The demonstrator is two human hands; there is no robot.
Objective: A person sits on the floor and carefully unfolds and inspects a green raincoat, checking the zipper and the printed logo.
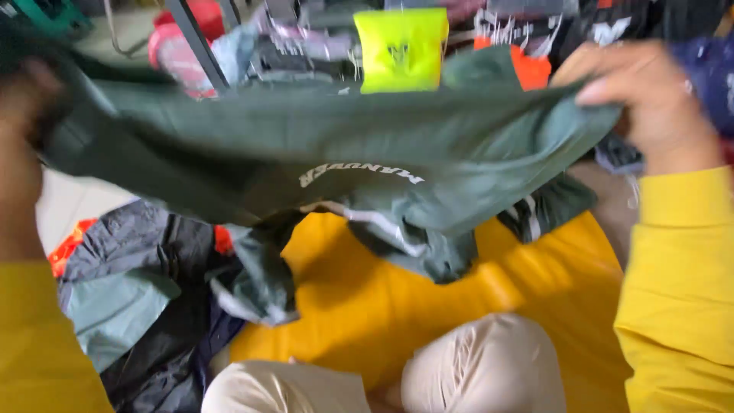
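We've got the green shirt [321,145] up and stretched wide: left hand [19,130] gripping one blurred end, right hand [638,95] pinching the other. It hangs unfolded above the yellow cloth [367,306]; no fold made yet.

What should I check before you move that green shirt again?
1. Right hand grips the green shirt edge: ok.
2. Left hand grips the other edge: cannot tell, blurred and partly hidden by cloth.
3. Shirt stretched out between both hands: ok.
4. Shirt hangs clear of the yellow cloth: not ok, its lower part droops onto it.
5. Dark clothes pile lies apart from the shirt: cannot tell.
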